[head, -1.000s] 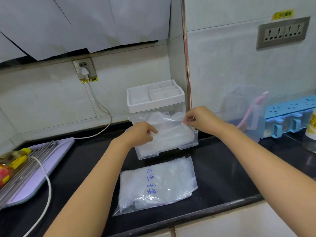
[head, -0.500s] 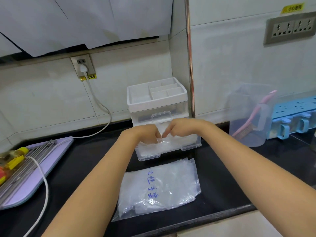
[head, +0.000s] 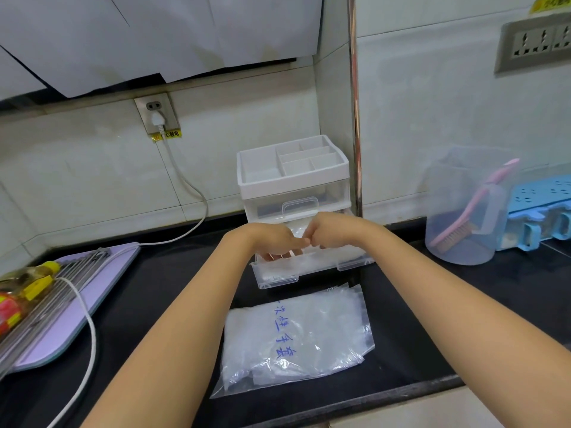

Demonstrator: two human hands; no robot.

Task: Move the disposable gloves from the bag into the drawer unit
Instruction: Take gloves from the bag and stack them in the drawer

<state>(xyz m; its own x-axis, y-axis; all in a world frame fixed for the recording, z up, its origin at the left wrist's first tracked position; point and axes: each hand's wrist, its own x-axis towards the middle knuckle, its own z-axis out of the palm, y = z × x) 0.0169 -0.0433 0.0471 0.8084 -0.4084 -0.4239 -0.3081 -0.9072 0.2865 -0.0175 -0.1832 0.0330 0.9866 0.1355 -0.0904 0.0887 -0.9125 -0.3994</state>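
Head view. Drawer unit (head: 293, 180) stands against the wall, its bottom drawer (head: 309, 271) pulled out, disposable gloves (head: 349, 254) piled inside. Left hand (head: 272, 242) and right hand (head: 329, 231) meet above, fingers curled down onto the gloves; gripping or pressing, cannot tell. Bag (head: 296, 338) lies flat at the unit's 6 o'clock.

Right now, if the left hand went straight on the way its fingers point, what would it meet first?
Probably the gloves in the open drawer: the left hand points down into it. Depth is unclear; they may already touch.
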